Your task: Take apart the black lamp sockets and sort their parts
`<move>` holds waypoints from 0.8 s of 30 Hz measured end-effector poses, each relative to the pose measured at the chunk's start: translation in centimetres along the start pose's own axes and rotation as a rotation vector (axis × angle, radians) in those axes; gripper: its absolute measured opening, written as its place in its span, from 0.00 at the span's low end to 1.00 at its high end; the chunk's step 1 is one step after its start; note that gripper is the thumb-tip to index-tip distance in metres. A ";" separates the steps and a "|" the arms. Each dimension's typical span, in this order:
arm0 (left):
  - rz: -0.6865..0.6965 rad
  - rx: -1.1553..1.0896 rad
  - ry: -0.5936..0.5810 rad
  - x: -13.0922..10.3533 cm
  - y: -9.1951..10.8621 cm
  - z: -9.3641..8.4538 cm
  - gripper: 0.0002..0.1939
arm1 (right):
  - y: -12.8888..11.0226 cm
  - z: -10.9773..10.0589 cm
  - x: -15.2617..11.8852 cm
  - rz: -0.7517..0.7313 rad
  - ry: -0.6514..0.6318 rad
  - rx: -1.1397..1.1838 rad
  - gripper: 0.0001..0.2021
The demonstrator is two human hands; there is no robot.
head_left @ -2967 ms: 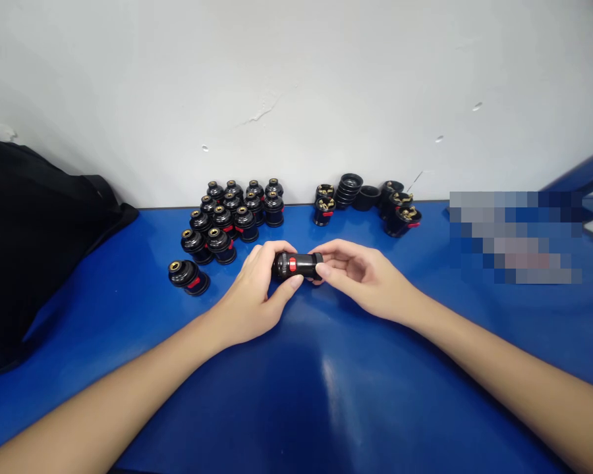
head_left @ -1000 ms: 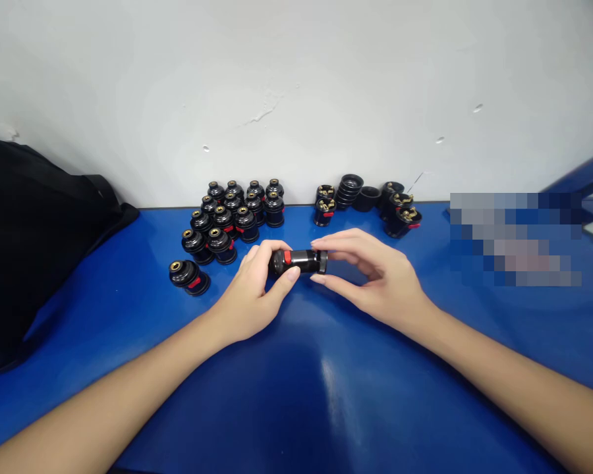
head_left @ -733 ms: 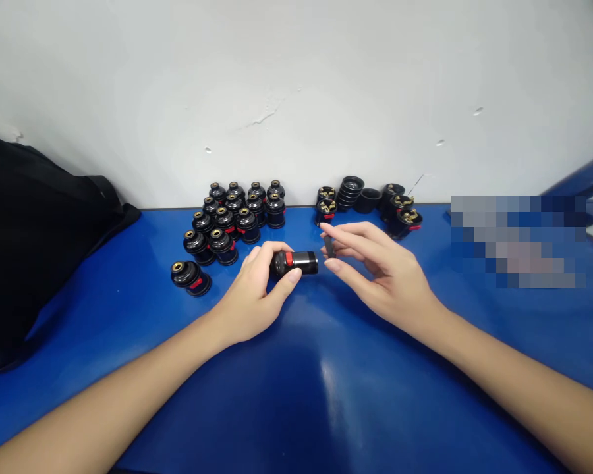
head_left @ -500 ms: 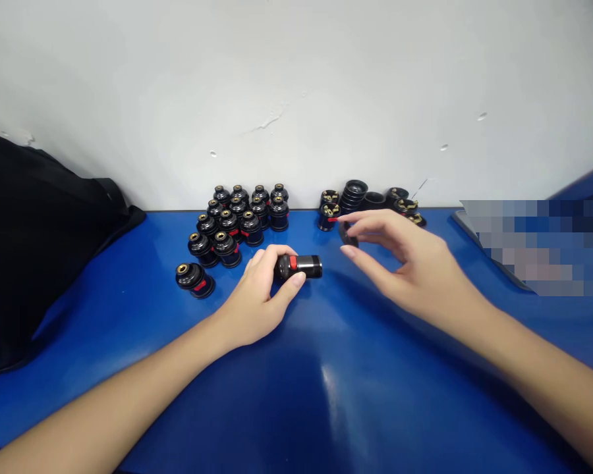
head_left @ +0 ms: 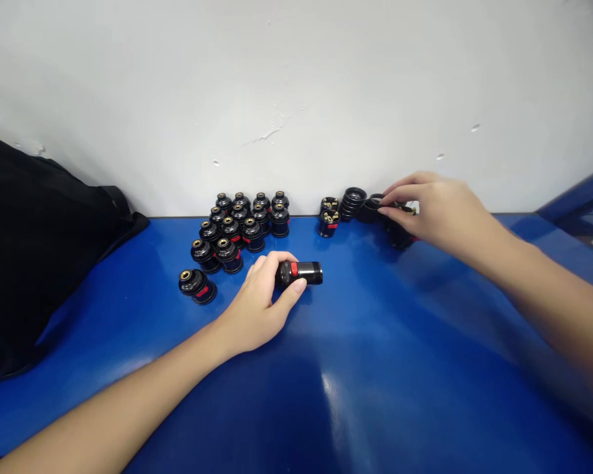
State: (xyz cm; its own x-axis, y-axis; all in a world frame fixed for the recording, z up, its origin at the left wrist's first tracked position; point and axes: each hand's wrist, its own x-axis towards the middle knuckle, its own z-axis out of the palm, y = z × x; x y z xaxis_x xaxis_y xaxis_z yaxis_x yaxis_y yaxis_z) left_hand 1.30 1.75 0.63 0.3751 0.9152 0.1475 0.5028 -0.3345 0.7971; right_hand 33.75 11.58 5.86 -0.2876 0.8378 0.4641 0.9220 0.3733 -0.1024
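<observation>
My left hand is wrapped round a black cylindrical part with a red tab, which lies on its side just above the blue table. My right hand is at the back right, thumb and fingers pinched at the rim of a black ring among other black rings. Beside those rings stands a stack of ribbed black rings. Left of the stack are two black parts with brass contacts on top. Part of the right-hand group is hidden behind my right hand.
Several black capped parts with red tabs stand in rows at the back left of the blue table. One capped part leans in front of them. Black fabric covers the left side. A white wall rises behind.
My right hand has moved back and right, from near the black cylindrical part to the ring group. The loose black ring is no longer held near the middle. My left hand keeps its hold.
</observation>
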 end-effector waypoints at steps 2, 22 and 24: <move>-0.004 -0.001 0.004 0.0 0.1 0.0 0.14 | 0.6 0.4 0.5 -0.007 -0.011 -0.007 0.06; -0.017 -0.004 -0.002 0.0 0.3 0.0 0.14 | 1.5 2.5 1.6 -0.042 -0.020 0.033 0.06; -0.017 -0.005 -0.002 0.0 0.3 0.0 0.14 | 1.7 2.9 1.7 -0.033 -0.012 0.033 0.05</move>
State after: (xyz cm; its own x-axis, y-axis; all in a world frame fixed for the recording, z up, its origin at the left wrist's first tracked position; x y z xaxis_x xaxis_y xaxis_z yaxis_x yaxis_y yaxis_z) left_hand 1.40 1.68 0.86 0.3678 0.9204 0.1325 0.5056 -0.3175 0.8022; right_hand 34.08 14.77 3.91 -0.3210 0.8292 0.4576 0.9031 0.4135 -0.1160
